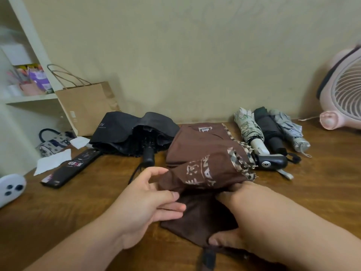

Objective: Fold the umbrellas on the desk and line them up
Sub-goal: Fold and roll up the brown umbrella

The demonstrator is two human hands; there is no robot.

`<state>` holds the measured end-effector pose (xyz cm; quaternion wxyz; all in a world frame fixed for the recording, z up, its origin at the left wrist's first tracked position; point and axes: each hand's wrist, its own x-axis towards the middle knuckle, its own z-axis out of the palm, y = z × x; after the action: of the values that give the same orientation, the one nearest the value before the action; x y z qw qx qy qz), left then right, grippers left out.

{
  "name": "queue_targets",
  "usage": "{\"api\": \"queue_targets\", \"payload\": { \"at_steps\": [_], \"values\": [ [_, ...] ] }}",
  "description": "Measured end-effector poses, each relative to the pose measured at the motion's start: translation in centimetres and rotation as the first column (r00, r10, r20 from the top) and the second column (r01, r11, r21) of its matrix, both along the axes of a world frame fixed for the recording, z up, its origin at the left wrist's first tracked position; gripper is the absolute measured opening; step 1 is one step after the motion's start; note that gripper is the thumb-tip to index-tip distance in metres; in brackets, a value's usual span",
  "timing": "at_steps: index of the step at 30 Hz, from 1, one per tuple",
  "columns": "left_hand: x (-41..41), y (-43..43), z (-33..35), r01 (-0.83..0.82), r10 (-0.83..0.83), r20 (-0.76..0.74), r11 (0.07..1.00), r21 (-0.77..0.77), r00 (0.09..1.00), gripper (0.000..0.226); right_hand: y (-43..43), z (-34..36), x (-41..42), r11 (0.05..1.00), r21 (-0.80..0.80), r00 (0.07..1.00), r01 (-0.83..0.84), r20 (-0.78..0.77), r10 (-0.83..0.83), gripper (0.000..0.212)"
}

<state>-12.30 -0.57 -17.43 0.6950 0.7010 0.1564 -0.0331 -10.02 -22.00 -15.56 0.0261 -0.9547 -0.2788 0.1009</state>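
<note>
A plain beige wall (195, 55) rises behind the wooden bench (78, 202). Left of that wall stands a white shelf unit (29, 45); at its right end, a pink fan (343, 94).

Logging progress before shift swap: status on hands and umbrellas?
Both hands on brown umbrella: left hand pinching canopy fabric, right hand gripping it. Three folded umbrellas lined up at right. Black umbrella still unfolded. Nothing blocking.

Brown umbrella (207, 171): "YAN"; black umbrella (117, 130): "UV"
</note>
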Motion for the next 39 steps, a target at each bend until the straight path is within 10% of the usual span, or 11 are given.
{"api": "queue_targets", "payload": {
  "at_steps": [8, 15, 27, 34, 39],
  "values": [
    [-0.9, 0.9, 0.4, 0.118, -0.119, -0.006, 0.973, 0.2, 0.993, 0.061, -2.9, 3.8, -0.5, 0.989, -0.05, 0.99, 0.136, -0.043, -0.138, 0.054],
    [-1.1, 1.0, 0.0, 0.11, -0.118, 0.041, 0.981, 0.162, 0.992, 0.044, -5.8, 4.3, 2.8, 0.69, 0.648, 0.914, 0.322, -0.402, -0.049, 0.062],
    [-0.7, 2.5, -0.8, 0.181, -0.228, -0.042, 0.636, 0.75, 0.973, 0.007, -3.6, 1.3, 2.5, 0.985, 0.153, 0.722, 0.085, -0.69, 0.045, 0.046],
    [-0.4, 2.6, -0.2, 0.286, -0.31, -0.138, 0.507, 0.813, 0.941, 0.012, -3.6, 1.0, 3.1, 0.934, 0.26, 0.579, 0.244, -0.812, 0.075, 0.073],
    [0.1, 1.8, 0.9, 0.3, -0.372, -0.202, 0.227, 0.927, 0.906, 0.069, -3.6, 0.7, 3.2, 0.954, 0.217, 0.588, 0.207, -0.807, 0.056, 0.068]
  ]
}}
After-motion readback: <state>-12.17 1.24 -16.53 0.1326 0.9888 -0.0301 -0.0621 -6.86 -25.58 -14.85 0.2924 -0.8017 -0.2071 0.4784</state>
